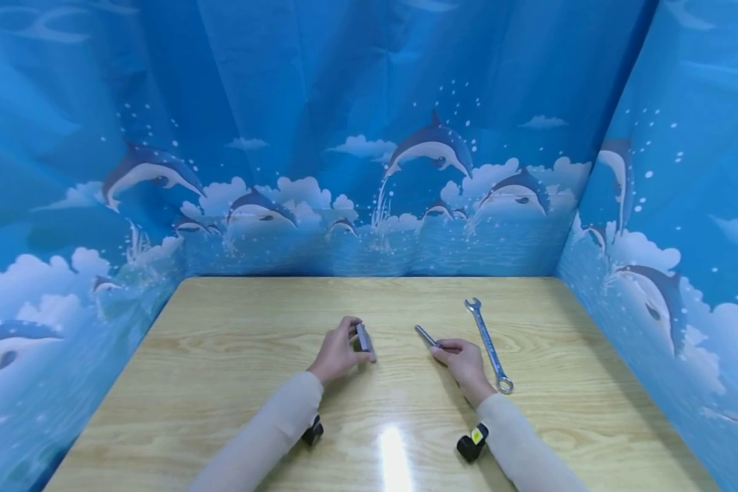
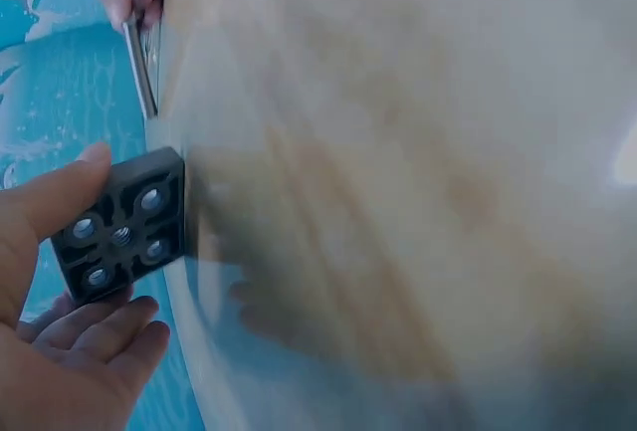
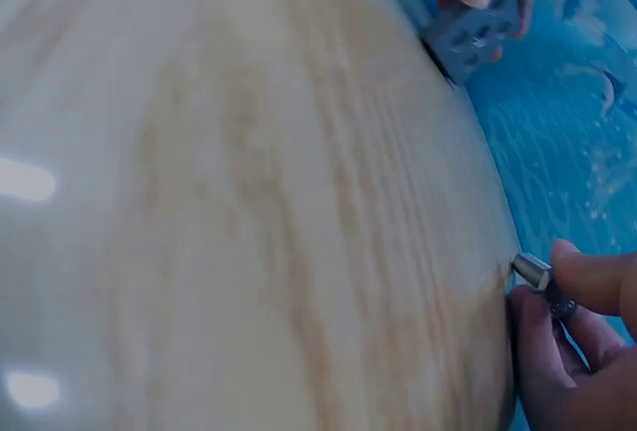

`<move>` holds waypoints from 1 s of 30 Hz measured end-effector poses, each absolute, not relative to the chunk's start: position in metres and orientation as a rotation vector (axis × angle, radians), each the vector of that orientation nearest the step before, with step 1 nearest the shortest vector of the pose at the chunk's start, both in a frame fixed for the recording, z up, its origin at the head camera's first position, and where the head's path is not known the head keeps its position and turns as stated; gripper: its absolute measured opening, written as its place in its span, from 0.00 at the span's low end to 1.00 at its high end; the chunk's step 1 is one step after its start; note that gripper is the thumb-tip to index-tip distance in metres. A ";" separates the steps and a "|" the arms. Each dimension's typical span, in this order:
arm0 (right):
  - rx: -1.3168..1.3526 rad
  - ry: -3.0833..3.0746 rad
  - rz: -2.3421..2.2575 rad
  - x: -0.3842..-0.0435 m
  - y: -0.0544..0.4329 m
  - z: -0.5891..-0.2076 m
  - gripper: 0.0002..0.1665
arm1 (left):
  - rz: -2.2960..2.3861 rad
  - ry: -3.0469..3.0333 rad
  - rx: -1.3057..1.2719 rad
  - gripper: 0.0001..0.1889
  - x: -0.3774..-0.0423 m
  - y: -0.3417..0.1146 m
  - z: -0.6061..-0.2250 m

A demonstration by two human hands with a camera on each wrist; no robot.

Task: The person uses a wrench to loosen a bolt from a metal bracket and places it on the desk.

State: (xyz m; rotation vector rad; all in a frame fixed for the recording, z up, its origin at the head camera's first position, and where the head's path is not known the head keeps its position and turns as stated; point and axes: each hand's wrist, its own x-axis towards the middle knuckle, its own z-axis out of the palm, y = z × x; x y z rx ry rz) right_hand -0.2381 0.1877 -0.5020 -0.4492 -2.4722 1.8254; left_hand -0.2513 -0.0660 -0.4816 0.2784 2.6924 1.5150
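Observation:
My left hand [image 1: 334, 354] grips a dark grey square block [image 2: 137, 220] by its edges, thumb on one side and fingers on the opposite side. Several round holes, one in the middle, show on its face in the left wrist view. The block stands on edge, its lower side right at the tabletop. To the right, my right hand [image 1: 464, 365] pinches a slim metal rod [image 1: 426, 335] between thumb and fingers. The rod's free end points away and to the left, towards the block. My fingers hide part of the rod. A gap separates rod and block.
A combination wrench [image 1: 487, 342] lies on the wooden table [image 1: 246, 321] just right of my right hand, open end away from me. Blue dolphin-print curtains [image 1: 320, 137] rise behind the table and along its sides. A bright glare [image 1: 395, 458] shows near the front.

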 end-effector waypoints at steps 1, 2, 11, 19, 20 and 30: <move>-0.410 -2.526 1.753 -0.238 0.187 -0.501 0.18 | 1.471 2.723 0.259 0.41 -0.253 -0.066 -0.480; -0.375 -2.577 1.677 -0.238 0.187 -0.500 0.17 | 1.423 2.752 0.239 0.41 -0.255 -0.067 -0.480; -0.180 -2.730 1.437 -0.239 0.183 -0.495 0.15 | 1.100 2.880 0.142 0.42 -0.266 -0.074 -0.486; -0.064 -2.779 1.354 -0.240 0.180 -0.499 0.13 | 1.098 2.856 0.077 0.41 -0.266 -0.071 -0.495; -0.059 -2.782 1.350 -0.240 0.180 -0.500 0.13 | 1.101 2.855 0.076 0.41 -0.266 -0.072 -0.496; -0.031 -2.779 1.358 -0.239 0.180 -0.500 0.10 | 1.122 2.844 0.096 0.42 -0.264 -0.074 -0.496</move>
